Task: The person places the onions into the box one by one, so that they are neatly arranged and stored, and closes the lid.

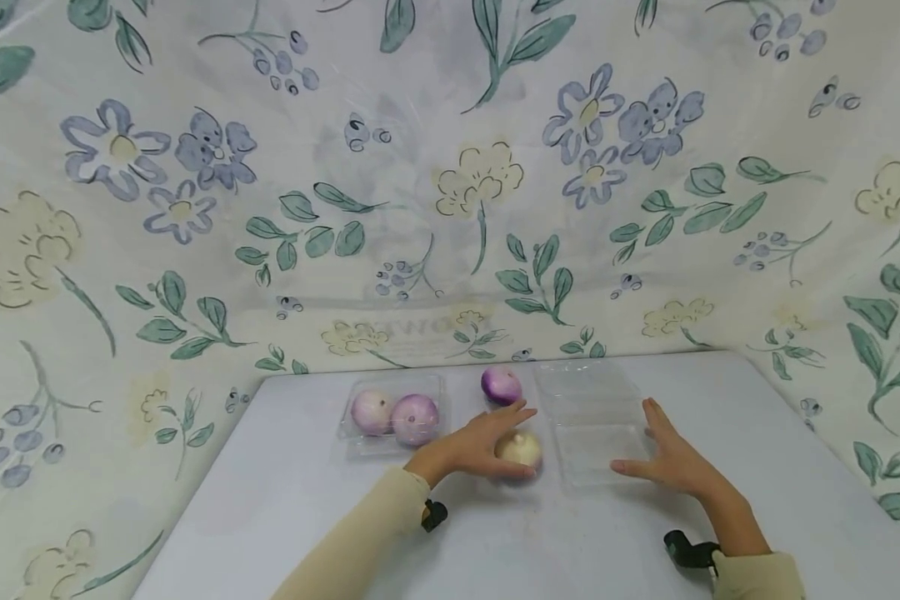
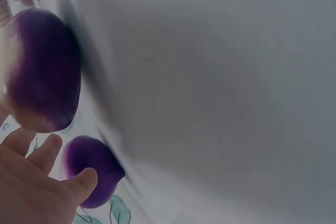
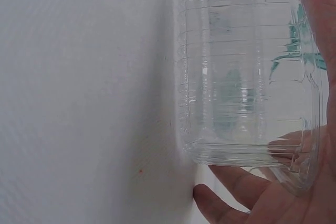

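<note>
My left hand (image 1: 476,446) reaches around a pale-topped onion (image 1: 521,450), thumb and fingers spread on either side. In the left wrist view that onion (image 2: 44,72) shows a purple side near the fingertips (image 2: 47,150); whether they touch it is hard to tell. A smaller purple onion (image 1: 501,385) lies just behind. To the right, an opened clear plastic container (image 1: 600,454) lies on the table. My right hand (image 1: 678,458) is at its right front edge, fingers extended and thumb over the near part. In the right wrist view the container's ribbed wall (image 3: 236,93) stands beside the palm.
Another clear plastic box (image 1: 390,383) at the left holds two purplish onions (image 1: 416,419). All of it stands on a white table (image 1: 270,517). A flower-patterned sheet (image 1: 420,208) hangs behind the table's back edge.
</note>
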Tool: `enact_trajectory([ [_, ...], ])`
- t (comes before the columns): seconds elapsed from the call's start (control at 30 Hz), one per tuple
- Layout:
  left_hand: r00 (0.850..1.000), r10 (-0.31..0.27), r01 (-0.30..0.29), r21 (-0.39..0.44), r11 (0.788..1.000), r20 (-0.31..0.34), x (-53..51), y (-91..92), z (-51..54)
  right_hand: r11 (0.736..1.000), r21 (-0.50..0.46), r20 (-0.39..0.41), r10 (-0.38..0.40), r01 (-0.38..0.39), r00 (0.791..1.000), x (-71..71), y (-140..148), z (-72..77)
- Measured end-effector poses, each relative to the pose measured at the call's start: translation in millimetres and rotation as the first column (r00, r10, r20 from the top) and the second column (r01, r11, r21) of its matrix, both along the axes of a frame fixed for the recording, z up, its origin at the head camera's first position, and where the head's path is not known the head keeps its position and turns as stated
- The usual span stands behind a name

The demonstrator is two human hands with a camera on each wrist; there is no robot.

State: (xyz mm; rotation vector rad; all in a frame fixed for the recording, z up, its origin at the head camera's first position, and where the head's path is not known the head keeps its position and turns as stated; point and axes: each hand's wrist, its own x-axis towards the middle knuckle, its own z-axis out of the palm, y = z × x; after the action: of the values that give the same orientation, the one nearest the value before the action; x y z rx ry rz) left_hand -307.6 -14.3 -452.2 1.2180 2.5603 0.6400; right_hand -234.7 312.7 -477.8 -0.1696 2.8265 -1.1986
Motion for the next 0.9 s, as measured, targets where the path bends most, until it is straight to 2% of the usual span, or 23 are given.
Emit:
enact_trajectory([
  [0.13,0.999,-0.016,0.015,0.039,0.999,0.029,-1.8,3.7,-5.6,1.000,0.003,0.004,-0.003,0.003,1.000,-0.2,-1.3,1.0],
  [0.3,0.996,-0.026,0.020,0.076,0.997,0.082,-0.8,7.7,-5.7,1.000,0.003,0.014,-0.004,0.004,1.000,-0.3,-0.6,1.4],
  [0.5,0.999,-0.026,0.022,0.097,0.995,0.045,-1.1,9.2,-6.4,1.000,0.002,0.002,0.002,-0.002,1.000,-0.9,-0.1,2.0],
  [0.63,0.999,-0.007,0.002,0.125,0.992,0.036,-3.2,7.9,-10.5,1.000,0.003,-0.012,0.004,-0.003,1.000,-1.2,-0.3,1.7],
  [0.83,0.993,0.006,-0.024,0.150,0.988,0.122,-4.5,7.8,-12.3,1.000,-0.006,-0.008,0.005,-0.005,1.000,0.2,0.2,1.8],
  [0.9,0.992,0.002,-0.021,0.148,0.989,0.129,-4.9,8.7,-11.6,1.000,-0.006,-0.008,0.004,-0.004,1.000,0.4,0.3,2.4],
])
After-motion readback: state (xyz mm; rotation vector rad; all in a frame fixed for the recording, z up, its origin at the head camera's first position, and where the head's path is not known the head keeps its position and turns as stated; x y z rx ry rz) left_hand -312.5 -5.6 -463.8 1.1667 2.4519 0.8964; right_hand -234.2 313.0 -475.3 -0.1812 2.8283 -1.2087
